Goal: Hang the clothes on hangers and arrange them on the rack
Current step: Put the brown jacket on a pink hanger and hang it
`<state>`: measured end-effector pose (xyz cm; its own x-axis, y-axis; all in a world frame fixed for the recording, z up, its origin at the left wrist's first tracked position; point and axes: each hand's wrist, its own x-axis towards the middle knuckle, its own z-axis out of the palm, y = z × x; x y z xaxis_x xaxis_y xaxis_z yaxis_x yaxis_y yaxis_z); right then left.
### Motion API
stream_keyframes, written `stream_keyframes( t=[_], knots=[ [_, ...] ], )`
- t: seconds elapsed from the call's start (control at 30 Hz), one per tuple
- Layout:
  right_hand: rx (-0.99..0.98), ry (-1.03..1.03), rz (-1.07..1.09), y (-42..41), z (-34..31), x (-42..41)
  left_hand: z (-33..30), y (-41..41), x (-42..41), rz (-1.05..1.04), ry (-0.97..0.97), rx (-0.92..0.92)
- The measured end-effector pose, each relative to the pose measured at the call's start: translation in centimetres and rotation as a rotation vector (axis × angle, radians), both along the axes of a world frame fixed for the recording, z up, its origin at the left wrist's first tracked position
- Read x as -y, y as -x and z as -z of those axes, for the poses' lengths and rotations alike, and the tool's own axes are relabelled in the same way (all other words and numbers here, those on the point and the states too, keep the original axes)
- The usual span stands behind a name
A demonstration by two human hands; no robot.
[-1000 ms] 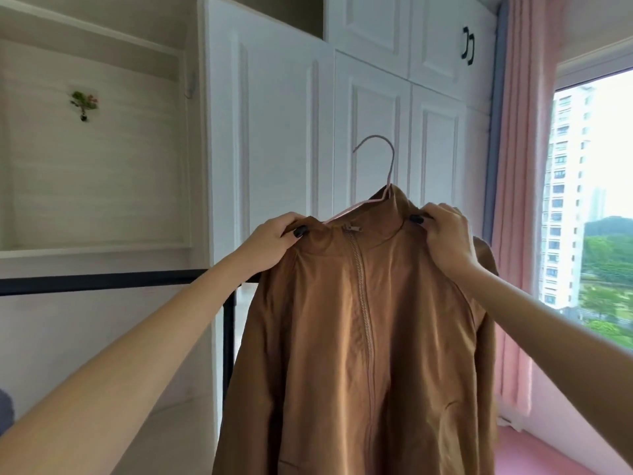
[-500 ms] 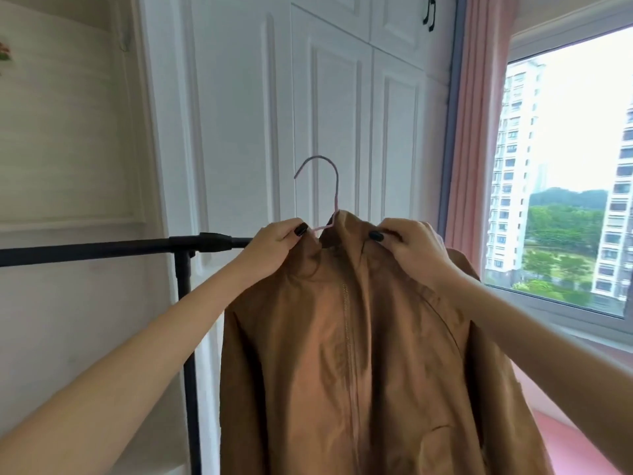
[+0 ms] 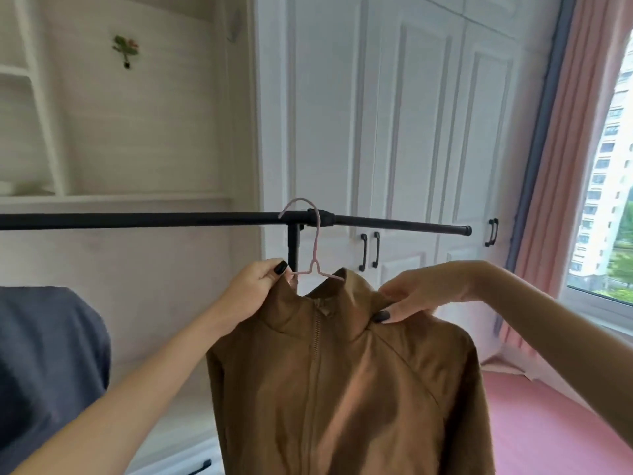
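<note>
A brown zip-up jacket [image 3: 346, 389] hangs on a thin pink hanger [image 3: 315, 248]. The hanger's hook curves over the black rack bar [image 3: 137, 221], right at the joint with the upright post. My left hand [image 3: 253, 289] grips the jacket's left shoulder and the hanger's end. My right hand [image 3: 421, 293] pinches the collar on the right side. The jacket's lower part runs out of the frame.
A dark grey-blue garment [image 3: 48, 365] hangs at the left below the bar. White wardrobe doors [image 3: 411, 149] with black handles stand behind the rack. A pink curtain [image 3: 565, 166] and a window [image 3: 613, 200] are at the right, above a pink floor [image 3: 548, 423].
The jacket on its hanger has been lifted towards the rack, and the hook now sits over the bar. The view has swung left and down, showing more of the rack.
</note>
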<state>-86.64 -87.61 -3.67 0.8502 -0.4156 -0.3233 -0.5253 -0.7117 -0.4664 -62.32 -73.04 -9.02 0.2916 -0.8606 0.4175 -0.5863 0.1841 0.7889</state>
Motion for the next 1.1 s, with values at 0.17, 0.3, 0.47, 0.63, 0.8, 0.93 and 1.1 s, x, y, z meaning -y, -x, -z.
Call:
stream_keyframes(
  t=[0.17,0.3,0.47,0.63,0.8,0.93,1.1],
  knots=[
    [0.226,0.034,-0.068,-7.1,0.5,-7.6,-0.4,-3.7,-5.3,-0.017,-0.041,0.023],
    [0.404,-0.03,-0.043,-12.0,1.5,-11.7,-0.5,-7.1,-8.5,-0.054,-0.055,0.054],
    [0.619,-0.246,0.153,-17.7,1.5,-15.7,-1.1,-11.7,-11.5,-0.136,-0.065,0.164],
    [0.711,-0.268,0.273,-22.5,1.0,-17.7,-1.4,-16.9,-15.4,-0.395,0.018,0.364],
    [0.807,-0.322,0.411,-26.5,2.3,-18.8,-0.6,-20.6,-20.3,-0.784,0.2,0.447],
    [0.808,-0.427,0.528,-27.9,3.0,-19.4,1.1,-22.0,-22.8,-1.009,0.059,0.475],
    [0.79,-0.627,0.632,-28.8,3.3,-19.5,2.2,-22.1,-23.6,-1.146,-0.067,0.446]
  ],
)
